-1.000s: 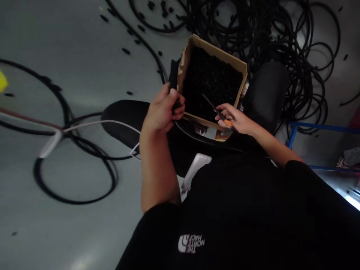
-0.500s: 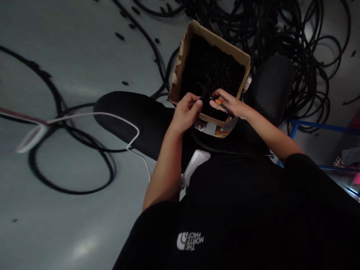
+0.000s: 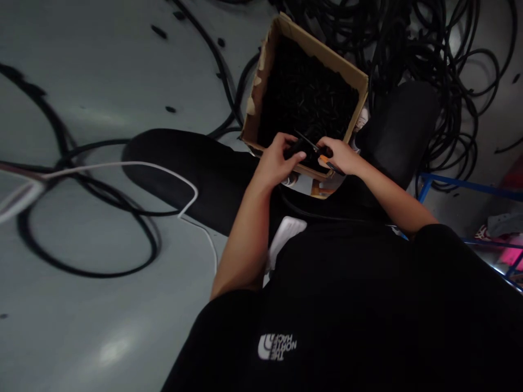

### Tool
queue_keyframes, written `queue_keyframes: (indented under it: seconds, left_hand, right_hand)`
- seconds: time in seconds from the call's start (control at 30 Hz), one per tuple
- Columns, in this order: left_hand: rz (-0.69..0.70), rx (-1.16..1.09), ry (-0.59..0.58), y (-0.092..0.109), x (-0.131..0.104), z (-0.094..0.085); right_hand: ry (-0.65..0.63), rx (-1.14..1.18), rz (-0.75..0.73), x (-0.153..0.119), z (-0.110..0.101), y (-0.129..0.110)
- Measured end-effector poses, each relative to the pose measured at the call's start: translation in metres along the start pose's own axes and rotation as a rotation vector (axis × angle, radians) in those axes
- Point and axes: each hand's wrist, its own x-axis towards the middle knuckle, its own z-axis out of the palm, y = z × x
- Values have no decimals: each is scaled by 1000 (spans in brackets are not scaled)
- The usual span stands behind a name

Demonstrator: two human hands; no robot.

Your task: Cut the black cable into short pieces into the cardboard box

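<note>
One dark piece (image 3: 300,146), its outline lost against black bits (image 3: 310,92) in the box (image 3: 327,51), is pinched by the left hand (image 3: 273,165) near the rim; the right hand (image 3: 342,155) grips a partly hidden orange-and-black tool (image 3: 326,160).

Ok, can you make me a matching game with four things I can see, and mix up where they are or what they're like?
Things:
1. Cardboard box
2. Orange-and-black tool
3. White cord
4. Frame

Places, colours or states:
A. Crosses the person's left leg in the picture
B. Blue, near the picture's right edge
C. Has lots of small dark pieces inside
D. In the right hand

Right pairs: 1-C, 2-D, 3-A, 4-B.
</note>
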Motion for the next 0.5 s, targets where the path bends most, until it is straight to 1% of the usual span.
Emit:
queue_keyframes:
  seconds: [0.1,0.23,0.3,0.37,0.5]
  left_hand:
    - [16,60,39,-1,-2,9]
    - [45,94,-47,4,-2,15]
    - [50,96,-63,6,-2,16]
    - [49,83,-39,5,0,16]
    - [37,55,9,0,2,14]
  right_hand:
    - [-57,-3,21,0,3,4]
    - [-81,17,5,6,9,15]
    - [-80,24,-17,9,10,18]
    - [-65,22,-19,11,9,17]
    - [-17,0,1,8,4,7]
